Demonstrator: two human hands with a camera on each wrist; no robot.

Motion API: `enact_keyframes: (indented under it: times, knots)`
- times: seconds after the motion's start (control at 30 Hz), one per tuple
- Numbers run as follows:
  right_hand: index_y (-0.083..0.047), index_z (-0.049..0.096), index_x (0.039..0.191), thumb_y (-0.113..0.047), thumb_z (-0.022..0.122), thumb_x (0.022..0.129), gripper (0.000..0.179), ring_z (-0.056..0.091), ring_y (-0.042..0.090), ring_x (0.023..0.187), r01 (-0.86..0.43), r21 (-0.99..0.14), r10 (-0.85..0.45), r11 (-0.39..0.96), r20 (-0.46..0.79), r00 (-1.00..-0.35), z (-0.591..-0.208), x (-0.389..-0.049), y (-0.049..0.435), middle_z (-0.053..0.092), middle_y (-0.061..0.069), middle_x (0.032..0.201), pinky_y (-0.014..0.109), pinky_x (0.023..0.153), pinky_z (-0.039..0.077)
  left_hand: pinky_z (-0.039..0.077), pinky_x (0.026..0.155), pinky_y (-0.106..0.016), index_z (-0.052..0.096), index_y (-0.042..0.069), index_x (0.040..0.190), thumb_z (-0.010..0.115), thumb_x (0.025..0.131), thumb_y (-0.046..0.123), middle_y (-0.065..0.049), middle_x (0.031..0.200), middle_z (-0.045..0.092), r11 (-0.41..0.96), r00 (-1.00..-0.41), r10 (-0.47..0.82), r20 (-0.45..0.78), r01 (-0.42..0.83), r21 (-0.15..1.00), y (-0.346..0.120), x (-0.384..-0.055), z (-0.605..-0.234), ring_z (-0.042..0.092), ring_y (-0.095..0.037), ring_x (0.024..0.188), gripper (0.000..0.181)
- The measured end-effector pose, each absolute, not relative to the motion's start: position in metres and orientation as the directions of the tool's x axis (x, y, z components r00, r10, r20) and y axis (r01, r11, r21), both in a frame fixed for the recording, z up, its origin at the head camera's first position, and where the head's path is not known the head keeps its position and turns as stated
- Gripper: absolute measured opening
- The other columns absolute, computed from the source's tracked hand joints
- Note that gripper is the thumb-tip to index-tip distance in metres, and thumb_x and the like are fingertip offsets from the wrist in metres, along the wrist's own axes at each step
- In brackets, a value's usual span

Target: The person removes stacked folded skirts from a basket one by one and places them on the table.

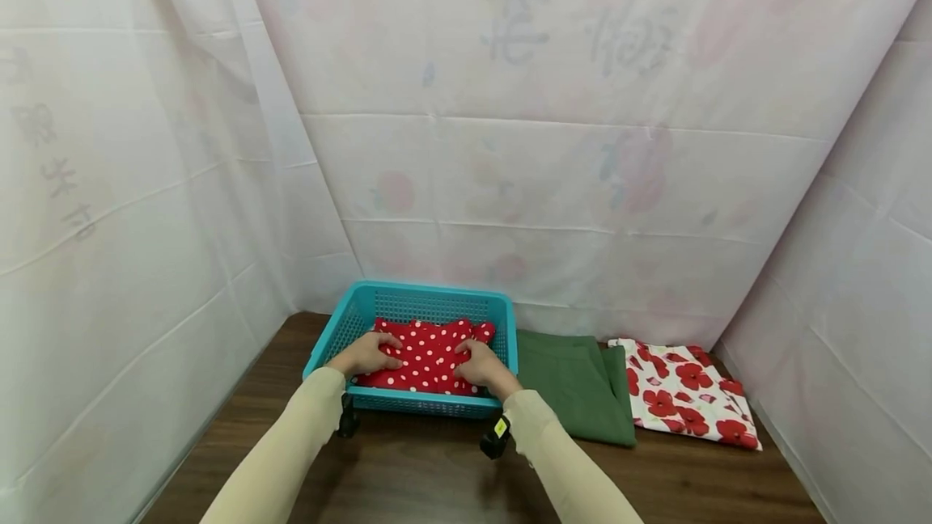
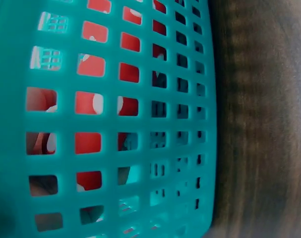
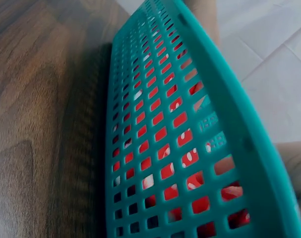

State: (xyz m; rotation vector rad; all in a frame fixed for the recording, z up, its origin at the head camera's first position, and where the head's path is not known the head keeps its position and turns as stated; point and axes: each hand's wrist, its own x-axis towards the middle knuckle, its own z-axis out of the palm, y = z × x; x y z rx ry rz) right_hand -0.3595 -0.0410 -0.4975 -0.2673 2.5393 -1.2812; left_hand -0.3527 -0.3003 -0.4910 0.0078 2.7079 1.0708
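Note:
A red cloth with white polka dots [image 1: 425, 354] lies bunched inside a turquoise plastic basket [image 1: 437, 400]. From the left, my left hand [image 1: 367, 352] reaches over the basket's near side and grips the cloth, thumb and fingers apart. My right hand [image 1: 482, 366] holds the cloth's right part with bent fingers. In the left wrist view, the basket's perforated wall [image 2: 110, 122] covers most of the hand, and red fabric shows through its holes. The right wrist view also has the basket wall [image 3: 162, 144] in front, with bits of fingers and dotted cloth behind it.
Right of the basket lies a folded green cloth [image 1: 575, 386], close against it. Beyond that is a folded white cloth with red flowers [image 1: 688, 390]. All stand on a dark wooden table [image 1: 415, 475], with white sheeting [image 1: 553, 184] hanging behind and at both sides.

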Motion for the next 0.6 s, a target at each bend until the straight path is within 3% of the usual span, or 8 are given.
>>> enact_keyframes:
  times: [0.27,0.47,0.6]
  knots:
    - [-0.001,0.059,0.130,-0.011,0.070,0.093,0.040,0.057,0.022,0.078,-0.077,-0.835,-0.317,0.545,-0.120,-0.941,-0.496,-0.359,-0.040,0.062,0.014,0.111,0.033,0.065,0.053,0.060,0.088,-0.048,0.065,0.008,0.133,0.083,0.085,0.015,-0.026,0.144,0.049,0.647,-0.988,0.063,-0.143,-0.069,0.759,-0.301,-0.351,-0.493,0.046,-0.043,0.127,0.052]
    - [-0.002,0.063,0.127,-0.021,0.074,0.094,0.040,0.064,0.017,0.076,-0.090,-0.817,-0.226,0.569,-0.050,-0.973,-0.489,-0.355,-0.043,0.066,0.011,0.105,0.033,0.068,0.058,0.061,0.087,-0.048,0.064,0.009,0.137,0.082,0.086,0.013,-0.025,0.145,0.050,0.620,-0.996,0.071,-0.058,-0.001,0.784,-0.303,-0.346,-0.482,0.046,-0.042,0.129,0.055]
    - [-0.004,0.064,0.127,-0.021,0.078,0.092,0.042,0.065,0.018,0.083,-0.135,-0.815,-0.190,0.564,0.031,-0.981,-0.480,-0.350,-0.043,0.068,0.014,0.114,0.036,0.072,0.062,0.062,0.085,-0.046,0.062,0.010,0.140,0.083,0.085,0.014,-0.025,0.145,0.050,0.613,-0.996,0.084,0.009,0.059,0.788,-0.305,-0.344,-0.471,0.046,-0.043,0.130,0.059]
